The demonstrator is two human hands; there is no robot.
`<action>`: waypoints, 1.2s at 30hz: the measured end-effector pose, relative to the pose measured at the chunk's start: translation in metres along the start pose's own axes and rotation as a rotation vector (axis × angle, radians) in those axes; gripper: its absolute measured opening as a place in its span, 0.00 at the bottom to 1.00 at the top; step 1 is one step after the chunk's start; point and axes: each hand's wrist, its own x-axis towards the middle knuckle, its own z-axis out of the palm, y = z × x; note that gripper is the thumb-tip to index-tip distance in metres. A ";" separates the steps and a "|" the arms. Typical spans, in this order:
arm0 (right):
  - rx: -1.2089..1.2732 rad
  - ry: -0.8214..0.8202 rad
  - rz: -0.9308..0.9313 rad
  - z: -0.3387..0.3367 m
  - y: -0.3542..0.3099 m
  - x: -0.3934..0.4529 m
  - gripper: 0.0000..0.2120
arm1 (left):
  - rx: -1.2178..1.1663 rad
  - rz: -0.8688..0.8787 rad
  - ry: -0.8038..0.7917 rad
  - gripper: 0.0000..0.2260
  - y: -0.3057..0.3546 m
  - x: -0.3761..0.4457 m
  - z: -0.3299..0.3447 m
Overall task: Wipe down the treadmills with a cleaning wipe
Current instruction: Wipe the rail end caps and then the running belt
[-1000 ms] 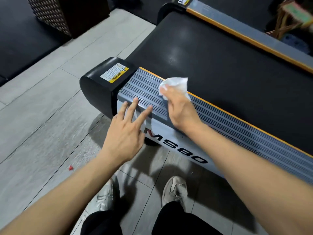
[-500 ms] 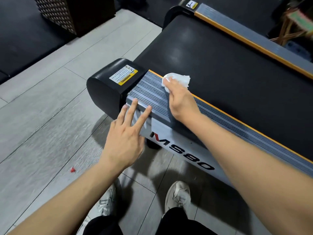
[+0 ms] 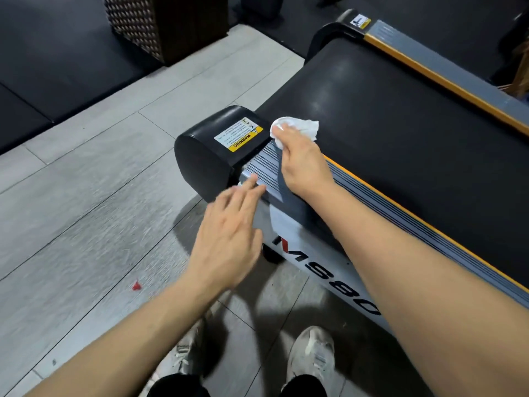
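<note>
We pressed the white cleaning wipe [image 3: 297,128] with our right hand [image 3: 303,164], fingers curled over it, at the far end of the treadmill's [image 3: 400,133] ribbed grey side rail [image 3: 372,202], just where the rail met the black end cap [image 3: 211,156] and the belt's edge. Our left hand [image 3: 229,242] had its fingers straight and spread narrowly, fingertips [image 3: 252,180] touching the rail's outer edge beside the cap, holding nothing. Grey floor tiles [image 3: 100,196] lay open to the left, a small red scrap [image 3: 136,286] on them, and our shoes [image 3: 313,353] stood just beside the treadmill's side panel.
</note>
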 end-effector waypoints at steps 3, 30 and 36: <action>-0.033 -0.056 -0.064 0.007 -0.016 -0.021 0.21 | 0.029 -0.040 0.211 0.26 -0.020 0.025 -0.023; -0.092 -0.076 -0.132 -0.026 0.015 -0.123 0.23 | -0.034 -0.171 -0.046 0.21 -0.071 0.074 -0.028; -0.279 -0.187 -0.320 -0.037 0.030 -0.155 0.27 | -0.035 -0.187 -0.070 0.21 -0.071 0.074 -0.027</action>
